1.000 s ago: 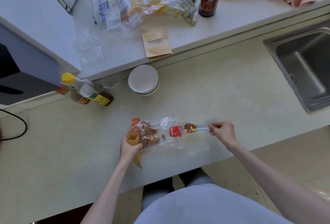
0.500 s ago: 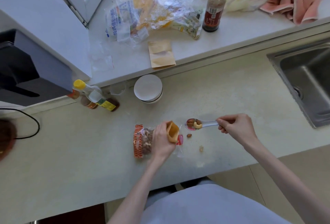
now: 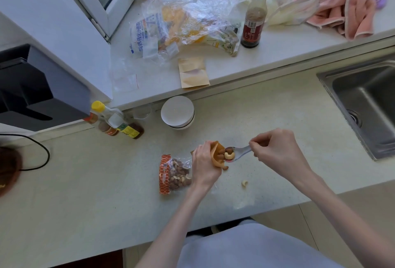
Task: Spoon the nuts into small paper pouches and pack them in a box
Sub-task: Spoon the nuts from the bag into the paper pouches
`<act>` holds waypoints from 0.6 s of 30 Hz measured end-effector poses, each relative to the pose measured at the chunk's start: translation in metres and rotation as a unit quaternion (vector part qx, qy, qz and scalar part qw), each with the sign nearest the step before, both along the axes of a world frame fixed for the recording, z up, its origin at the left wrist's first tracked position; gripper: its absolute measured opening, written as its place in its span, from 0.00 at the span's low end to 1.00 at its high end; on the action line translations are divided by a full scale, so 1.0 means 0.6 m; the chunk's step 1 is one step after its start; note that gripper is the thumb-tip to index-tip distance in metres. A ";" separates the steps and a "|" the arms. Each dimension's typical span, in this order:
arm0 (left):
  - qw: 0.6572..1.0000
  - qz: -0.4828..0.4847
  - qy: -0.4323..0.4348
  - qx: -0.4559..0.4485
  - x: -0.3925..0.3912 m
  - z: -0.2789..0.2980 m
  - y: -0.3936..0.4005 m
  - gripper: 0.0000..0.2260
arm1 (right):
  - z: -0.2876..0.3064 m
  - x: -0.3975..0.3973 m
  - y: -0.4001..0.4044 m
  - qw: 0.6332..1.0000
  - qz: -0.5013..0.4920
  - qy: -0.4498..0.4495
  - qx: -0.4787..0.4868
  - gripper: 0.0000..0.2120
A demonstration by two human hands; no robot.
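My left hand (image 3: 205, 165) grips a small brown paper pouch (image 3: 216, 154), its open mouth turned right. My right hand (image 3: 275, 150) pinches the handle of a clear plastic spoon (image 3: 239, 153) loaded with nuts (image 3: 227, 154), its bowl touching the pouch mouth. The clear nut bag (image 3: 175, 173) with an orange end lies on the counter just left of my left hand. One loose cashew (image 3: 244, 183) lies on the counter below the spoon, and another nut (image 3: 225, 168) sits under the pouch. Spare brown pouches (image 3: 193, 73) lie on the raised ledge behind.
A white lidded round container (image 3: 177, 112) stands behind my hands. Sauce bottles (image 3: 115, 120) lie at the left, a dark bottle (image 3: 253, 21) and crumpled plastic bags (image 3: 183, 24) on the ledge. The steel sink (image 3: 363, 105) is at the right, a black appliance (image 3: 32, 90) far left.
My left hand lifted the pouch from beside the nut bag and turned its mouth to the right. The loaded spoon moved left and now touches the pouch opening. Loose nuts dropped onto the counter.
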State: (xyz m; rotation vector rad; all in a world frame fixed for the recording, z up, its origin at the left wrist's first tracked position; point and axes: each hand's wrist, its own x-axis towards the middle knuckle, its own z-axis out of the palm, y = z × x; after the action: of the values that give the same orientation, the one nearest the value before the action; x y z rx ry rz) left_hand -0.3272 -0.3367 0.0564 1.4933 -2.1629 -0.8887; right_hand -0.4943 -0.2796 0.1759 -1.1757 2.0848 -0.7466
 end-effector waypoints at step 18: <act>0.999 -0.006 0.053 0.007 -0.003 -0.001 0.002 0.19 | 0.005 -0.003 -0.014 0.990 0.033 0.077 -0.112 0.05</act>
State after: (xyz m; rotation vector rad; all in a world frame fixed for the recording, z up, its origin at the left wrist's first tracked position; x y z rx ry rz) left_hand -0.3287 -0.3356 0.0561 1.4093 -2.0956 -0.9669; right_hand -0.4958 -0.2881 0.1790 -1.4593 2.1166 -0.9019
